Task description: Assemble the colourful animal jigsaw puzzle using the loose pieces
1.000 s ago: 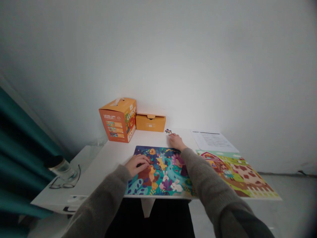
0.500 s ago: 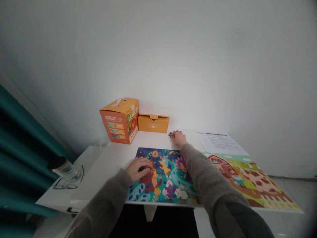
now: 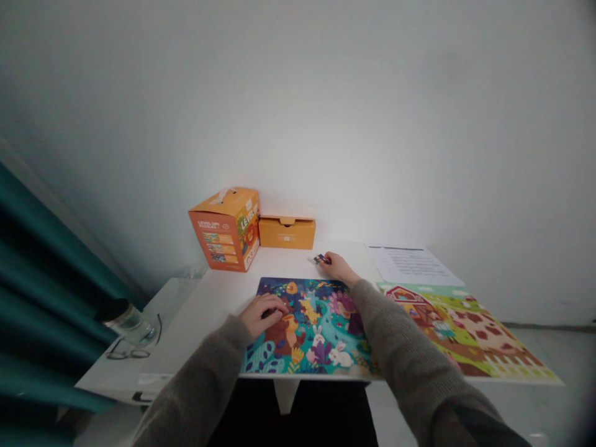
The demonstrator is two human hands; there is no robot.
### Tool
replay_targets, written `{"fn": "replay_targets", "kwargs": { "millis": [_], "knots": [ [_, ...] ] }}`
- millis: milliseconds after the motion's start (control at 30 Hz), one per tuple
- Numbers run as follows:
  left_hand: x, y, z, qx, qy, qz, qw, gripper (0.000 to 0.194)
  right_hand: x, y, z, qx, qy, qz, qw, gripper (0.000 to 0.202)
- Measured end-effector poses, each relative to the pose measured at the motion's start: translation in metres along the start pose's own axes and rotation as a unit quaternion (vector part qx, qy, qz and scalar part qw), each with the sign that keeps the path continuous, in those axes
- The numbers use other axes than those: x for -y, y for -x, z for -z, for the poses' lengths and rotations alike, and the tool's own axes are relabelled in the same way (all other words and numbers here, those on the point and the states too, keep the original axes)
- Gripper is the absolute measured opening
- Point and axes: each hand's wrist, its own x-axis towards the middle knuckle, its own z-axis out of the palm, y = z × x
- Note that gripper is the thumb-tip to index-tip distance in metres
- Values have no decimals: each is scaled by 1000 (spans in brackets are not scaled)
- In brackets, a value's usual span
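Note:
My right hand (image 3: 338,267) pinches a small, dark, patterned puzzle piece (image 3: 321,259) between thumb and fingertips, just above the white table beyond the colourful puzzle (image 3: 326,329). That puzzle lies flat before me, printed with rabbits, a bear and plants on dark blue and teal. On its left part rests my left hand (image 3: 264,315), fingers bent forward and thumb apart. A dark patch shows between that thumb and the fingers; whether it is print or shadow is unclear. My right sleeve covers the puzzle's right edge.
An orange puzzle carton (image 3: 228,230) and an orange open-topped box (image 3: 287,233) stand at the back. To the right lie a farm picture puzzle (image 3: 475,335) and a printed sheet (image 3: 410,266). Glasses (image 3: 130,352) and a dark-lidded glass jar (image 3: 128,321) sit on the lower left surface.
My right hand has drawn slightly nearer and turned, with the small piece now showing more clearly at its fingertips. My left hand stays on the puzzle. The view has shifted slightly.

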Motion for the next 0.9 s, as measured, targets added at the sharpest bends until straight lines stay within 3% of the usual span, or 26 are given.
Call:
{"fn": "replay_targets", "kwargs": {
  "millis": [167, 233, 367, 600, 900],
  "knots": [
    [1, 0, -1, -3, 1, -2, 1000, 27, 23, 40, 9, 38, -80, 76, 993, 11],
    [1, 0, -1, -8, 5, -5, 1000, 27, 30, 59, 10, 60, -161, 116, 978, 13],
    [1, 0, -1, -3, 5, -4, 1000, 28, 36, 93, 7, 106, -252, 113, 955, 25],
    [7, 0, -3, -6, 11, -4, 1000, 28, 18, 130, 5, 49, -178, 106, 977, 36],
    [9, 0, -4, -6, 11, 0, 1000, 27, 6, 150, -11, -50, -163, 103, 980, 31]
  ]
}}
